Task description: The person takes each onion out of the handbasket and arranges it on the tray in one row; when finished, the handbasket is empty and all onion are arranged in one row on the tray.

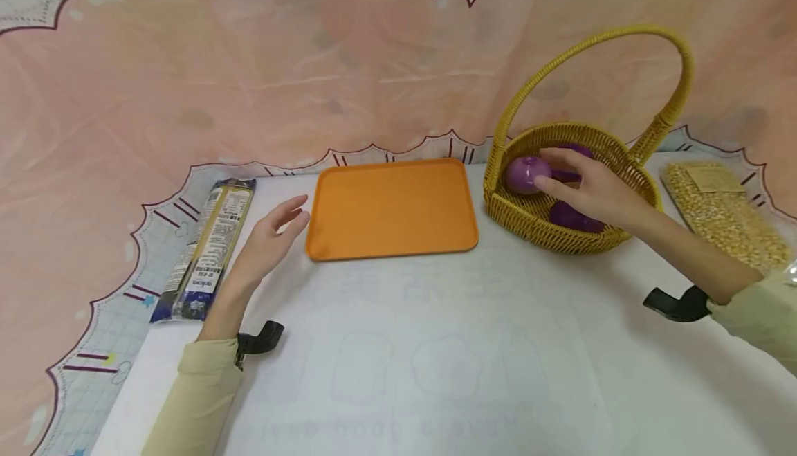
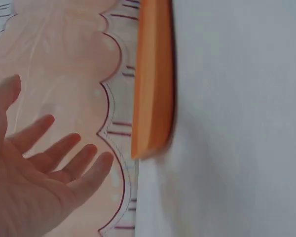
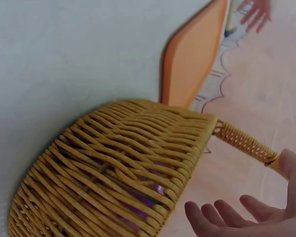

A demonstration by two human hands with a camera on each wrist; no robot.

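Your right hand [image 1: 588, 187], fingers loose, hovers beside the purple ball [image 1: 520, 174] in the basket [image 1: 535, 226], one o'clock; handle [image 1: 591, 43] arches above; left hand [image 1: 268, 238], relaxed, by the tray [image 1: 392, 210], twelve; corn [image 1: 725, 214], two.

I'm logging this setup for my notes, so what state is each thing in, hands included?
Left hand: fingers relaxed, holding nothing
Right hand: fingers apart, above the basket, holding nothing
Basket: upright, handle raised
Purple things: lying in the basket
Tray: flat, rim up, bare
Long packet: lying flat, seal unclear
Corn bag: filled, lying flat, partly hidden
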